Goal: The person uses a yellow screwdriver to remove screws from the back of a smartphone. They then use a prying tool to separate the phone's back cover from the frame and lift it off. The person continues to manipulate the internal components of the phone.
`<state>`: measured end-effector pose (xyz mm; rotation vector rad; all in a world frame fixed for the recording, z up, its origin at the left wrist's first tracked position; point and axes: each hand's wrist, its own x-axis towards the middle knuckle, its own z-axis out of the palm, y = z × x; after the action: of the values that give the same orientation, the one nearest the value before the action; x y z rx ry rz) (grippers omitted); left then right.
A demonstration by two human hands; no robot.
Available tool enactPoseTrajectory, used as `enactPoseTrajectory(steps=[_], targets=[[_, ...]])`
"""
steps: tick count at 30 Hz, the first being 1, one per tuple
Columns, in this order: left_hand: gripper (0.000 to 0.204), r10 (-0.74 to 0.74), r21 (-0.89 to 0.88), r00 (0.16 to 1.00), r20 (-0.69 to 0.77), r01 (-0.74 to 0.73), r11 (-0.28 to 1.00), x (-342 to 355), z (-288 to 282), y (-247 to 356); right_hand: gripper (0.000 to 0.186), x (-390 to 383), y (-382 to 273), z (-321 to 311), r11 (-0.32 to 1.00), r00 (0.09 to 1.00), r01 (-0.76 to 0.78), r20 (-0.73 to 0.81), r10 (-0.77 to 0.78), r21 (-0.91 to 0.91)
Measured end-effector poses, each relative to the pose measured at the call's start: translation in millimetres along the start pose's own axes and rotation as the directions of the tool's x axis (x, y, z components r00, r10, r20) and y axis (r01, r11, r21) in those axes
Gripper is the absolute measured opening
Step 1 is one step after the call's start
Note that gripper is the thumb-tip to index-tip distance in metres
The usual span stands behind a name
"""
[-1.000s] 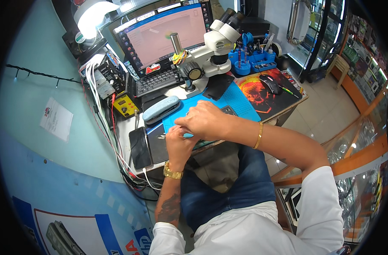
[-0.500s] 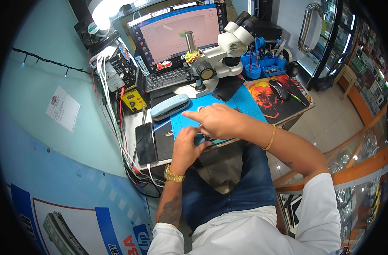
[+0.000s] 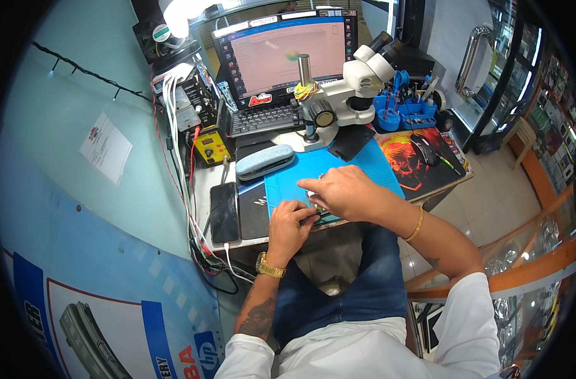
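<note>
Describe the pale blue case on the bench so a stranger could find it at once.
Start at the white microscope in front of the laptop. Just below its base, at the top left corner of the blue work mat, lies the pale blue case. It alone is long, rounded and light blue-grey, unlike the flat black phone nearby.

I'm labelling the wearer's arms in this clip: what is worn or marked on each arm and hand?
Both hands are bare, no gloves. The left hand has a gold wristwatch and a dark forearm tattoo. The right hand has a thin gold bangle. White sleeves are pushed up both arms.
</note>
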<state>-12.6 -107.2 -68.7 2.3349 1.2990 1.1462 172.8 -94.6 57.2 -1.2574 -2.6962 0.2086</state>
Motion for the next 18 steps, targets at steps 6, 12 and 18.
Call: enactPoseTrajectory(steps=[6,12,18], targets=[[0.012,-0.016,-0.026,1.000,-0.006,0.016,1.000,-0.2,1.7,0.6,0.042,-3.3,8.7,6.5,1.000,0.994,0.025,-0.105,-0.025,0.004],[0.011,-0.026,0.007,0.998,-0.059,0.027,1.000,-2.6,6.9,3.7,0.042,-5.3,8.2,9.6,0.996,0.983,0.075,-0.174,-0.064,0.055],[0.011,0.009,0.020,0.995,-0.097,-0.007,1.000,-4.5,8.4,7.7,0.043,-5.9,23.2,8.6,0.979,0.962,0.175,-0.230,-0.147,0.107]])
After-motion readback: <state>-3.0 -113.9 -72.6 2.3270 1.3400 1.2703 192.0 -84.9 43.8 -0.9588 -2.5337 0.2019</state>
